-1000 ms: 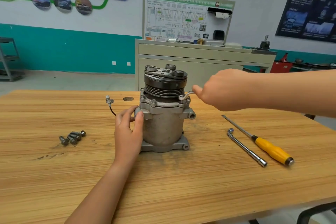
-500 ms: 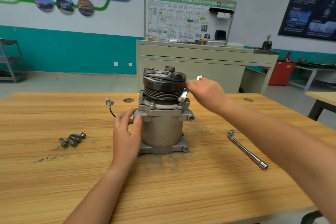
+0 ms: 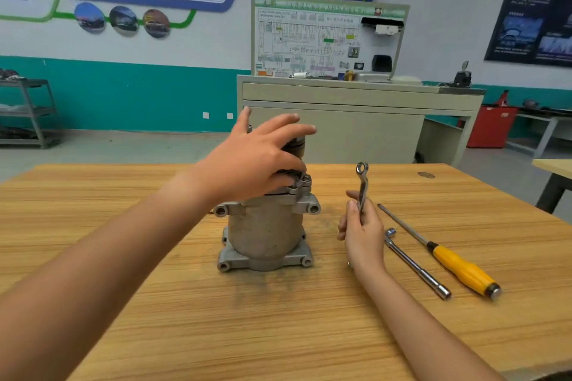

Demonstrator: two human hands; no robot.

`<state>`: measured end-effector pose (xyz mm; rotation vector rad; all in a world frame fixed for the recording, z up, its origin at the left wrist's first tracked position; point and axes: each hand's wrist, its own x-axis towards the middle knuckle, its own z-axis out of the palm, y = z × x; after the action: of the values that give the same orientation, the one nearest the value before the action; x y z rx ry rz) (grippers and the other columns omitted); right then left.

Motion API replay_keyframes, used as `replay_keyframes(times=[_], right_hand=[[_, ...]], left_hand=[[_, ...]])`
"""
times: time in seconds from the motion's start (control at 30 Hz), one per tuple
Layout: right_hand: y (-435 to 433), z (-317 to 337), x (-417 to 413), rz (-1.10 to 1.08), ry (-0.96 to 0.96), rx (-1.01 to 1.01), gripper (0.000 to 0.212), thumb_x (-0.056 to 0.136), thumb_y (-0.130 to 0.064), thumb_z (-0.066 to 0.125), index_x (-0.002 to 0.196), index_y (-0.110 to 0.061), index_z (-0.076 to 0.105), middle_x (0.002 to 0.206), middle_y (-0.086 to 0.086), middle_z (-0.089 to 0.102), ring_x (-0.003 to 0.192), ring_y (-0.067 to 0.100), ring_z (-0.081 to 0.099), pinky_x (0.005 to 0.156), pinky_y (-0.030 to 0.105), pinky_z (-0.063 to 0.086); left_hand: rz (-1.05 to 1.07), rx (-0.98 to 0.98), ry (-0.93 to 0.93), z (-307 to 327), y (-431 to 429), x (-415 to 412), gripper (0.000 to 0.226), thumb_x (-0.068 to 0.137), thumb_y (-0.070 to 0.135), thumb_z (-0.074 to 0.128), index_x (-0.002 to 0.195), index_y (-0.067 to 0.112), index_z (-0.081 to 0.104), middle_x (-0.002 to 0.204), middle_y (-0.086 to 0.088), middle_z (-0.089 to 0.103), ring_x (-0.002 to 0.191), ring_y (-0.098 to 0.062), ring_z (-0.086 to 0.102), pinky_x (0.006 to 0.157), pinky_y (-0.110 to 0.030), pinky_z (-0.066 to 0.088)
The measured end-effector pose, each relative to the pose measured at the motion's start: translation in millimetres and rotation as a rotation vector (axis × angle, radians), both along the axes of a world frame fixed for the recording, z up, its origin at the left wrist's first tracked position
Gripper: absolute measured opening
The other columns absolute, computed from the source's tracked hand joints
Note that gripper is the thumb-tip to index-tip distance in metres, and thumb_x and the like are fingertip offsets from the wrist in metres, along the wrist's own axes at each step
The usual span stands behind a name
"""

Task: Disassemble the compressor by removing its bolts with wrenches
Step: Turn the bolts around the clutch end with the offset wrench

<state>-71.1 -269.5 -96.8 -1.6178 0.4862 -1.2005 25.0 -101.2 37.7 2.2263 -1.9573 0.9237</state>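
Now that the wrench (image 3: 361, 182) has come off the bolt (image 3: 306, 178) on the right side of the flange, where it sat half a second ago, the loosening stroke looks finished or paused. The bolt stands in its hole, so it probably has yet to be spun out. The left hand (image 3: 257, 161) has also left the side of the compressor (image 3: 266, 232) and moved up over its top.

That left hand is spread wide, fingers straight and fanned, with the palm over the pulley at the centre of the frame. The thumb points down towards the flange near the bolt. Motion blur hides whether the palm presses on the pulley or only hovers. It may be about to turn the body to bring another bolt round, though that is a guess.

The right hand (image 3: 363, 233), right of centre, is curled round the lower shaft of the wrench and holds it upright, ring end at the top, just beside the compressor but clear of it.

The compressor stands upright mid-frame on the wooden table (image 3: 93, 195). To the right of the right hand lie a socket wrench (image 3: 414, 266) and a yellow-handled screwdriver (image 3: 458, 266), side by side, untouched.
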Motion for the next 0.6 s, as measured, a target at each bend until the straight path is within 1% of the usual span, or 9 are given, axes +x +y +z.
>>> replay_keyframes(times=[0.03,0.07,0.1,0.2,0.23,0.3,0.47,0.53,0.6], right_hand=[[1,-1,0,0.019,-0.015,0.001,0.020,0.098,-0.015,0.039,0.101,-0.027,0.055,0.055,-0.005,0.044,0.046,0.000,0.044,0.045,0.019,0.040],[1,-2,-1,0.037,-0.015,0.004,0.021,0.098,-0.016,0.039,0.097,-0.030,0.055,0.054,-0.007,0.045,0.047,-0.001,0.045,0.046,0.018,0.042],[1,-3,-1,0.058,0.001,0.009,0.022,0.098,-0.018,0.039,0.095,-0.033,0.054,0.054,-0.007,0.047,0.048,0.000,0.047,0.049,0.020,0.045],[2,-12,-2,0.134,0.104,0.015,0.020,0.098,-0.022,0.038,0.091,-0.030,0.055,0.055,-0.003,0.052,0.048,0.001,0.051,0.060,0.033,0.049],[2,-15,-2,0.154,0.145,0.004,0.020,0.098,-0.022,0.038,0.091,-0.028,0.056,0.054,-0.003,0.052,0.048,0.001,0.052,0.061,0.034,0.049],[2,-20,-2,0.175,0.204,-0.031,0.019,0.098,-0.023,0.039,0.093,-0.027,0.057,0.054,-0.004,0.053,0.048,0.001,0.053,0.058,0.028,0.049],[0,-22,-4,0.185,0.253,-0.059,0.023,0.098,-0.024,0.039,0.085,-0.034,0.055,0.053,-0.004,0.053,0.045,0.000,0.051,0.048,0.016,0.044],[0,-21,-5,0.183,0.260,-0.039,0.023,0.098,-0.025,0.039,0.085,-0.034,0.055,0.054,-0.002,0.053,0.044,-0.001,0.050,0.046,0.013,0.043],[0,-21,-5,0.178,0.262,-0.025,0.023,0.098,-0.026,0.038,0.085,-0.033,0.055,0.053,-0.002,0.053,0.043,-0.001,0.049,0.045,0.013,0.042]], left_hand=[[0.053,0.078,-0.026,3,-4,3,0.032,0.091,0.037,0.054,0.122,0.034,0.060,0.157,0.007,0.013,0.145,-0.015,0.001,0.105,-0.070,0.001],[0.098,0.146,-0.051,4,-8,5,0.034,0.092,0.039,0.051,0.126,0.037,0.056,0.158,0.010,0.007,0.144,-0.013,-0.004,0.105,-0.069,0.000],[0.122,0.191,-0.058,5,-11,6,0.034,0.093,0.038,0.050,0.127,0.039,0.055,0.158,0.012,0.004,0.144,-0.012,-0.006,0.105,-0.069,-0.001],[0.125,0.219,0.001,7,-16,7,0.031,0.093,0.035,0.051,0.123,0.037,0.058,0.157,0.014,0.006,0.144,-0.010,-0.003,0.106,-0.069,0.001],[0.117,0.218,0.018,8,-17,7,0.028,0.093,0.035,0.052,0.120,0.036,0.061,0.157,0.015,0.007,0.143,-0.009,-0.002,0.106,-0.068,0.002],[0.095,0.217,0.059,10,-18,8,0.024,0.092,0.034,0.054,0.114,0.034,0.065,0.156,0.015,0.010,0.142,-0.008,-0.001,0.106,-0.068,0.003],[0.049,0.204,0.141,9,-16,11,0.021,0.091,0.033,0.056,0.107,0.029,0.069,0.155,0.015,0.014,0.139,-0.004,0.002,0.107,-0.069,0.005],[0.034,0.187,0.151,8,-15,12,0.020,0.091,0.032,0.057,0.106,0.028,0.070,0.155,0.015,0.013,0.138,-0.002,0.001,0.106,-0.069,0.005],[0.010,0.165,0.138,8,-14,11,0.020,0.090,0.031,0.058,0.105,0.027,0.070,0.156,0.014,0.014,0.139,-0.004,0.002,0.106,-0.070,0.004]])
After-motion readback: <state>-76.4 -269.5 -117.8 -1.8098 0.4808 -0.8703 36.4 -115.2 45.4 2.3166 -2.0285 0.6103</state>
